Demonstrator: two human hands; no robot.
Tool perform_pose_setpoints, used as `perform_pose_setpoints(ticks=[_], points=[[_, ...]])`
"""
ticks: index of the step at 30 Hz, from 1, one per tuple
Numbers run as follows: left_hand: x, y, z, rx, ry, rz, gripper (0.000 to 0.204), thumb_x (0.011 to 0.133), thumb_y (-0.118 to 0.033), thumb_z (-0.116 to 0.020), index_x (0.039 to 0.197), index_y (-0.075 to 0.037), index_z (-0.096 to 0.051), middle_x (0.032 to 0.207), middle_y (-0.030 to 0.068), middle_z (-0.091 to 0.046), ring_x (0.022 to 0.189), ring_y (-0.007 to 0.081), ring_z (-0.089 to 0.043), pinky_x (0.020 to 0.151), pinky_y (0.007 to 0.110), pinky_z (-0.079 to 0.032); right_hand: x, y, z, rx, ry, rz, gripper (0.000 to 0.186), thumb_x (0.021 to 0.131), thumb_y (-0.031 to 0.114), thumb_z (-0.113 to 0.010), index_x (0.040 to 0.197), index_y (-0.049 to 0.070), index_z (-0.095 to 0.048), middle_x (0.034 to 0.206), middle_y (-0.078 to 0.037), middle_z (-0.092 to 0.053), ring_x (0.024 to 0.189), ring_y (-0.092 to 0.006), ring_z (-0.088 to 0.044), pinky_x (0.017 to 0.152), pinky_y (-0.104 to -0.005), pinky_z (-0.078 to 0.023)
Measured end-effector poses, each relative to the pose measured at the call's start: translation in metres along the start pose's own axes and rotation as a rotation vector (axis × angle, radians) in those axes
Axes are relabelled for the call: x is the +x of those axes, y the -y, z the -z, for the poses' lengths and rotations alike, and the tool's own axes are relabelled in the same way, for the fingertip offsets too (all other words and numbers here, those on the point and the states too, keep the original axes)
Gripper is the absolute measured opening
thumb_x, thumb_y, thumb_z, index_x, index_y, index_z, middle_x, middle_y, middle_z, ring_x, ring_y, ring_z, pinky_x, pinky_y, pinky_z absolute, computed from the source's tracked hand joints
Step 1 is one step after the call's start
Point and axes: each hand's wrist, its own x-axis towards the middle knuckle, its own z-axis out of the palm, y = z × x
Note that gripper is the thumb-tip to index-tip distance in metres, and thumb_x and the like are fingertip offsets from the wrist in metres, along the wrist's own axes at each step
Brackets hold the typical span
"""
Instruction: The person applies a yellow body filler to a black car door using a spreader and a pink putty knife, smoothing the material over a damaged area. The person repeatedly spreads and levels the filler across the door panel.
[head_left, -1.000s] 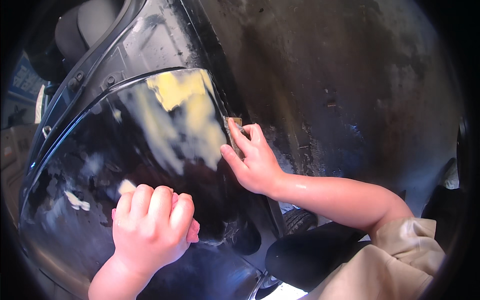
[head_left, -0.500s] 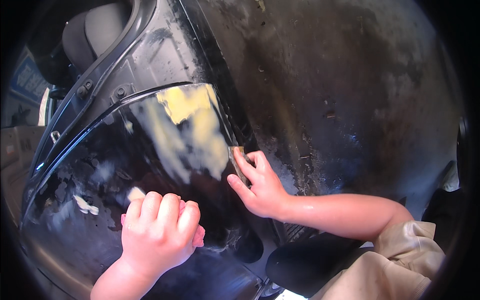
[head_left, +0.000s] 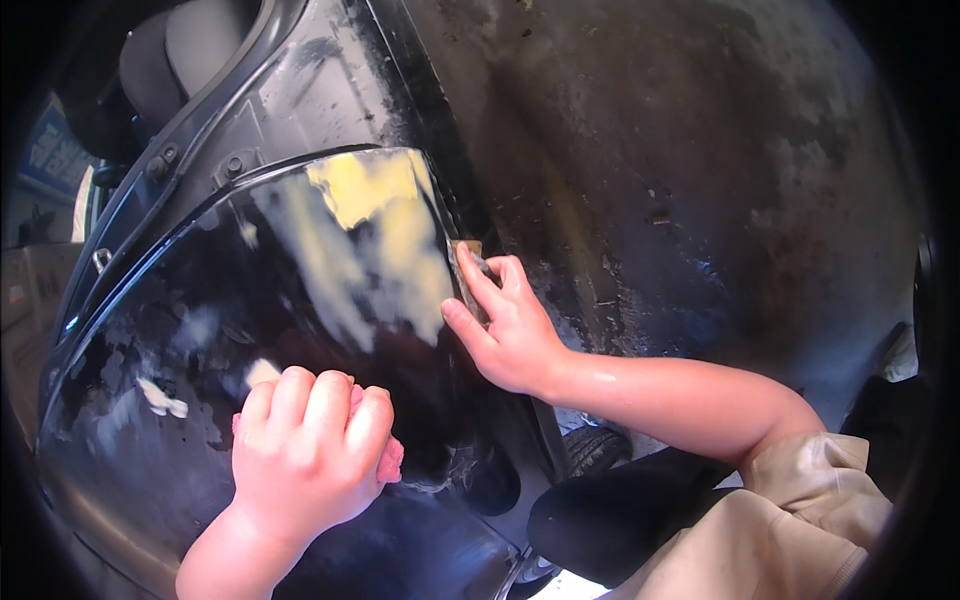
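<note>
Over a black panel beside dark floor: clutching pink sponge in left hand; gripping a pad (mostly hidden) lengthwise in right hand, likely for even contact.

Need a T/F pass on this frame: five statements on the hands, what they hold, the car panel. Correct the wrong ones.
1. The left hand is closed around a pink wad. True.
2. The right hand touches nothing. False: its fingers are on a thin block at the panel's right edge.
3. A yellow patch lies on the black car panel. True.
4. The tire shows to the left of the left hand. False: it shows to the right of it, below the right forearm.
5. The sleeve on the right arm is beige. True.
</note>
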Motion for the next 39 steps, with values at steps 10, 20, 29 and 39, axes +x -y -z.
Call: perform_pose_setpoints(ticks=[10,20,29,39], points=[[0.0,0.001,0.001,0.056,-0.022,-0.002,0.023,0.079,-0.033,-0.071,0.086,-0.01,-0.068,0.086,0.0063,-0.064,0.078,0.0253,-0.061,0.075,0.042,-0.05,0.003,0.011,0.009,0.051,0.033,-0.031,0.064,0.109,0.045,-0.065,0.164,0.012,-0.054,0.136,-0.023,-0.052,0.124,-0.0378,-0.06,0.109,-0.0424,-0.05],[0.009,0.009,0.006,0.058,-0.086,0.07,0.026,0.077,-0.025,-0.07,0.101,-0.014,-0.071,0.121,0.0116,-0.065,0.117,0.0304,-0.065,0.116,0.065,-0.044,0.059,-0.006,0.062,0.766,-0.175,-0.47,0.078,0.097,0.003,-0.065,0.171,0.008,-0.041,0.141,-0.015,-0.064,0.129,-0.0197,-0.061,0.117,-0.0343,-0.043],[0.012,0.021,0.014,0.0,-0.043,-0.091,0.028,0.077,-0.009,-0.075,0.101,-0.022,-0.069,0.117,0.0071,-0.064,0.114,0.0282,-0.066,0.118,0.068,-0.047,0.07,-0.054,0.087,1.088,-0.094,-0.531,0.11,0.089,-0.01,-0.075,0.179,0.011,-0.014,0.144,-0.015,-0.066,0.129,-0.0218,-0.066,0.111,-0.0397,-0.053],[0.007,0.03,0.015,-0.016,0.037,-0.05,0.022,0.064,-0.028,-0.074,0.076,-0.014,-0.061,0.096,0.0052,-0.068,0.095,0.0255,-0.066,0.078,0.04,-0.052,0.079,-0.046,0.081,0.741,0.089,-0.294,0.057,0.095,-0.004,-0.073,0.151,0.005,-0.061,0.135,-0.006,-0.071,0.123,-0.0171,-0.066,0.109,-0.0356,-0.05]])
